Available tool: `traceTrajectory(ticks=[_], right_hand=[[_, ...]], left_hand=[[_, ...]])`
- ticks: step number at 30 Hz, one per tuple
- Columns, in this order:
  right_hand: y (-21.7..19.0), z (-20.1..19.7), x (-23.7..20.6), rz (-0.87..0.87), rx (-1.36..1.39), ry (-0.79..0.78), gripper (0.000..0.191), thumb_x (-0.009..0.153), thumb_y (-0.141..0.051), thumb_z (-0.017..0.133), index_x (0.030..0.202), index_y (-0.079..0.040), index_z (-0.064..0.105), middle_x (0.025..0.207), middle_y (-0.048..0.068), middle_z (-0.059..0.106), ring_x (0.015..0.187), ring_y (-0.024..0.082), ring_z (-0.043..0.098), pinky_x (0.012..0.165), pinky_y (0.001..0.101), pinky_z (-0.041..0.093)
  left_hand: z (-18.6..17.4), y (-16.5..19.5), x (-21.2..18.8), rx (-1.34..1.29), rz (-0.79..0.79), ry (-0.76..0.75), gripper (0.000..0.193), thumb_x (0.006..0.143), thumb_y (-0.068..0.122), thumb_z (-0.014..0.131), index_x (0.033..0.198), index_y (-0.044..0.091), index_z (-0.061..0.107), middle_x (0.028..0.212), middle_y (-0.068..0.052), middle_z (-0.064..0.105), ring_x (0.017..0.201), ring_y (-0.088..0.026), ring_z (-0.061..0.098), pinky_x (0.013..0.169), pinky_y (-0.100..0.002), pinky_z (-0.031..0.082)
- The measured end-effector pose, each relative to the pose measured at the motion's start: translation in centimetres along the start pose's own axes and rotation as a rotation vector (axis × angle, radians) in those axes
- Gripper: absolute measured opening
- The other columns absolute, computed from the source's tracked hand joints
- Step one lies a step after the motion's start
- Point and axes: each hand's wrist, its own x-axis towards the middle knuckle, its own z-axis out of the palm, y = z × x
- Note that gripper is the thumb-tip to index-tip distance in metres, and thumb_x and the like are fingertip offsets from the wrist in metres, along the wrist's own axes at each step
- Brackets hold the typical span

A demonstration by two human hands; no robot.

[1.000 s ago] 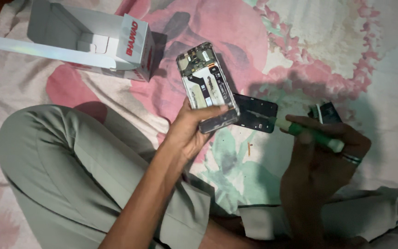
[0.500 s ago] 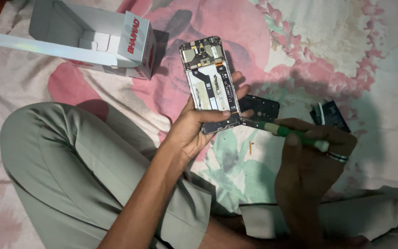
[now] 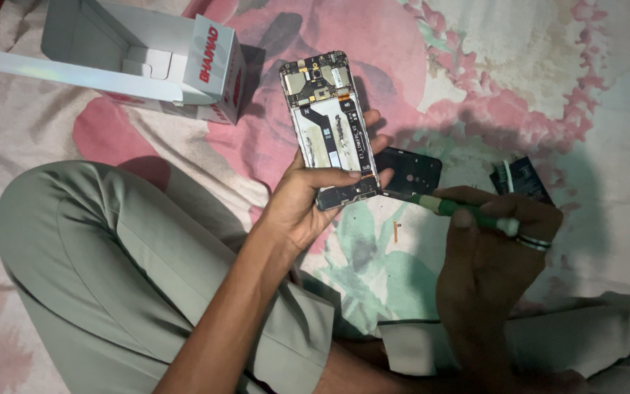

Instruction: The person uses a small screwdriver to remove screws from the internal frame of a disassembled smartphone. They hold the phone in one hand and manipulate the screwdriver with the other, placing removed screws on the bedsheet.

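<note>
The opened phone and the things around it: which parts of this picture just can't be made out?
- Head view: screwdriver tip, too small and dark to tell if it touches the phone.
- Phone's lower edge, covered by the left hand and its fingers.
- Black cover, partly behind the phone.
- Dark part near the right hand, too dim to identify.
- Box, cut by the top edge.

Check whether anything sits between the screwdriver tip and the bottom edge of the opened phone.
Nothing visible does. The right hand points the green screwdriver at the opened phone, held in the left hand; its tip sits by the lower corner.
</note>
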Motion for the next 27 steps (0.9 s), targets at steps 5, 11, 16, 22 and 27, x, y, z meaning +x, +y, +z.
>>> traceTrajectory(ticks=[5,11,16,22,27], right_hand=[[0.1,0.2,0.1,0.006,0.043,0.052,0.030,0.110,-0.001,0.060,0.125,-0.008,0.035,0.115,0.018,0.059,0.111,0.022,0.067,0.103,0.0348,0.054],[-0.1,0.0,0.0,-0.004,-0.027,-0.005,0.026,0.115,-0.002,0.060,0.122,-0.006,0.035,0.117,0.021,0.067,0.104,0.020,0.064,0.099,0.0299,0.050],[-0.5,0.1,0.0,0.002,-0.118,-0.009,0.024,0.111,-0.005,0.064,0.119,-0.003,0.042,0.111,0.017,0.068,0.102,0.019,0.068,0.097,0.0288,0.053],[-1.3,-0.5,0.5,-0.069,-0.741,-0.028,0.037,0.085,-0.010,0.088,0.107,-0.003,0.059,0.091,0.011,0.070,0.082,0.022,0.071,0.075,0.0342,0.054],[-1.8,-0.9,1.0,-0.123,-0.679,-0.144,0.028,0.091,-0.009,0.084,0.104,-0.005,0.059,0.092,0.009,0.074,0.085,0.018,0.074,0.076,0.0316,0.056]], left_hand=[[-0.1,0.0,0.1,-0.021,-0.004,0.004,0.084,0.077,-0.026,0.051,0.155,0.003,0.036,0.154,-0.019,0.048,0.138,-0.036,0.053,0.105,-0.055,0.056],[-0.3,-0.2,0.0,-0.012,0.005,-0.007,0.082,0.078,-0.026,0.051,0.155,0.002,0.037,0.153,-0.019,0.050,0.136,-0.035,0.055,0.105,-0.055,0.057],[-0.5,-0.4,0.0,0.043,0.004,-0.006,0.082,0.076,-0.026,0.050,0.153,0.001,0.038,0.152,-0.020,0.050,0.136,-0.036,0.055,0.104,-0.054,0.057],[-0.3,-0.7,-0.1,0.124,-0.027,-0.003,0.080,0.074,-0.025,0.050,0.149,-0.001,0.040,0.149,-0.019,0.051,0.137,-0.035,0.053,0.102,-0.056,0.059],[-0.1,-0.8,-0.1,0.142,-0.051,0.005,0.079,0.074,-0.025,0.048,0.148,-0.001,0.040,0.147,-0.019,0.052,0.138,-0.035,0.052,0.102,-0.055,0.059]])
